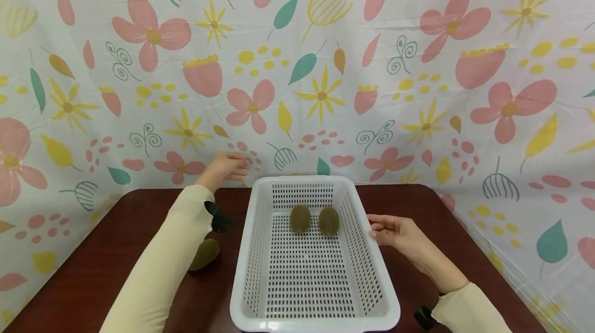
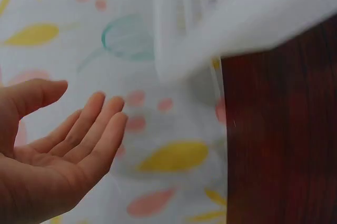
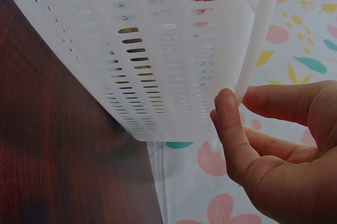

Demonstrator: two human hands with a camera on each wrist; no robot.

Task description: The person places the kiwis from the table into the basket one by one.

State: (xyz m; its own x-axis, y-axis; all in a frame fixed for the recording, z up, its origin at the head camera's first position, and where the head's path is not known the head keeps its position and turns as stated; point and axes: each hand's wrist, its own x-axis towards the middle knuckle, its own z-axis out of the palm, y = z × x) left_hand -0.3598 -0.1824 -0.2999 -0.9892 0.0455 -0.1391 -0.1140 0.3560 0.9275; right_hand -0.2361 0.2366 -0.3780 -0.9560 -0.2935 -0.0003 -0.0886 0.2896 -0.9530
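Observation:
A white perforated plastic basket (image 1: 316,324) stands on the table with two brown kiwis (image 1: 300,219) side by side toward its far end. Another kiwi (image 1: 205,254) lies on the table left of the basket, partly covered by the left sleeve. My right hand (image 1: 398,236) pinches the basket's right rim between thumb and fingers, which the right wrist view shows close up along the basket wall (image 3: 174,40). Beyond the far left corner of the basket, my left hand (image 1: 226,167) is held in the air with its fingers extended and nothing in it.
The dark red-brown table (image 1: 139,230) ends at the back against a white curtain (image 1: 288,121) printed with flowers and leaves. Black wrist straps show on the left arm (image 1: 158,260) and right arm (image 1: 469,307).

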